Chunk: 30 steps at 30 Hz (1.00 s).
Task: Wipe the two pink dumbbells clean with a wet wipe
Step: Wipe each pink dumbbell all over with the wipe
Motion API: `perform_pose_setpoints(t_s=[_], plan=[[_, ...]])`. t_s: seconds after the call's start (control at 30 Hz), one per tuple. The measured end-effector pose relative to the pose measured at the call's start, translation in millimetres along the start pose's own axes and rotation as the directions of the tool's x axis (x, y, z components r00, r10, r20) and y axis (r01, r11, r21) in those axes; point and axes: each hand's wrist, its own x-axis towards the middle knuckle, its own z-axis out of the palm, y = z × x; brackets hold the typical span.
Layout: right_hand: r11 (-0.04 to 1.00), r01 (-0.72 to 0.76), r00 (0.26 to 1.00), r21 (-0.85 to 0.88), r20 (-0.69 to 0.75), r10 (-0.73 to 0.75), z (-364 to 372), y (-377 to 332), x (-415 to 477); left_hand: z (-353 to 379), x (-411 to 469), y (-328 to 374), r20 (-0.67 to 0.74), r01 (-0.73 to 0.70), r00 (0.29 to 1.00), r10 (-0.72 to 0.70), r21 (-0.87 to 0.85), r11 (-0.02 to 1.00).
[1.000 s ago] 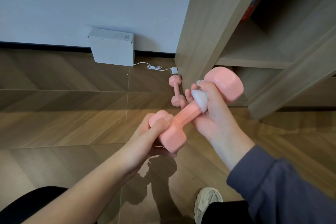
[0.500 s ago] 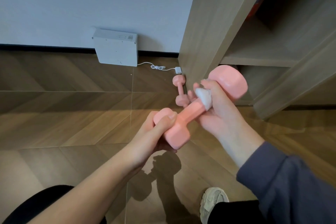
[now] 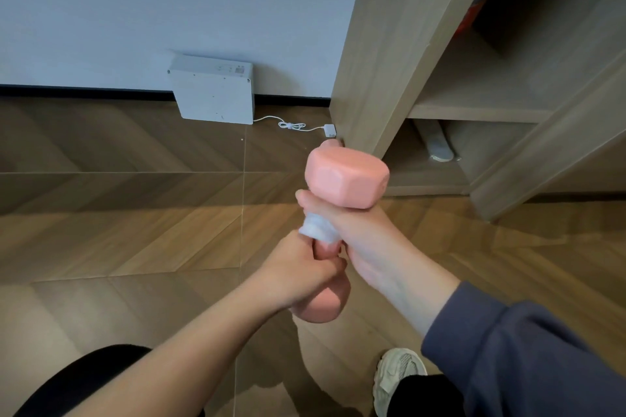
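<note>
Left hand [image 3: 298, 272], right hand [image 3: 367, 239] and wet wipe [image 3: 316, 230] cover the handle of the held dumbbell [image 3: 345, 179]. At its twelve o'clock only a pink sliver of the second dumbbell [image 3: 331, 143] shows. At five o'clock the bottom edge cuts off the shoe [image 3: 396, 379]. The label on the white box [image 3: 213, 98] is too small to read.

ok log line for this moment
left hand: grips pink dumbbell low | right hand: holds wet wipe round handle | step: handle wipe

Head cam, looks fwd/down, close on hands [image 3: 338, 247] above floor [image 3: 135, 213].
</note>
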Motion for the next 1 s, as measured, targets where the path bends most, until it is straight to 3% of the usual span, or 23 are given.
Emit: perform_pose_setpoints(t_s=[0.13, 0.27, 0.4, 0.47, 0.53, 0.6, 0.73, 0.87, 0.93, 1.0], plan=[[0.982, -0.038, 0.998, 0.183, 0.060, 0.027, -2.0, -8.0, 2.3, -5.3, -2.5, 0.7, -0.023, -0.021, 1.000, 0.019, -0.076, 0.997], [0.988, 0.014, 1.000, 0.153, -0.004, -0.014, -18.6, -14.6, 5.0, -15.1, -3.6, -5.9, -0.074, 0.008, 0.997, -0.019, -0.157, 0.988], [0.969, 0.196, 0.958, -0.151, -0.183, -0.223, -36.9, -21.5, 9.0, -22.8, -7.6, -12.8, -0.110, 0.064, 0.990, -0.087, -0.196, 0.979], [0.905, 0.295, 0.942, -0.306, -0.064, -0.329, -32.1, -15.4, 8.2, -21.7, -9.6, -11.8, -0.087, 0.066, 0.993, -0.084, -0.189, 0.980], [0.846, 0.363, 0.932, -0.390, 0.132, -0.339, -22.2, -5.4, 8.6, -17.6, -11.2, -8.4, -0.044, 0.057, 0.997, -0.065, -0.171, 0.984], [0.814, 0.413, 0.909, -0.410, 0.237, -0.342, -13.5, -4.0, 10.0, -14.2, -13.1, -3.5, 0.016, 0.060, 0.998, -0.059, -0.145, 0.988], [0.746, 0.489, 0.872, -0.452, 0.277, -0.404, -13.9, -9.3, 9.9, -11.3, -16.8, 1.4, 0.152, 0.103, 0.985, -0.081, -0.143, 0.984], [0.836, 0.380, 0.918, -0.395, 0.275, -0.287, -21.2, -15.6, 25.7, -11.4, -16.5, -1.9, 0.192, 0.130, 0.977, -0.097, -0.167, 0.977], [0.863, 0.366, 0.907, -0.347, 0.341, -0.247, -34.5, -15.0, 39.4, -11.8, -15.4, -1.9, 0.194, 0.133, 0.976, -0.102, -0.158, 0.978], [0.782, 0.447, 0.883, -0.435, 0.356, -0.307, -43.7, -8.9, 38.4, -13.0, -14.4, -1.6, 0.197, 0.127, 0.976, -0.094, -0.164, 0.978]])
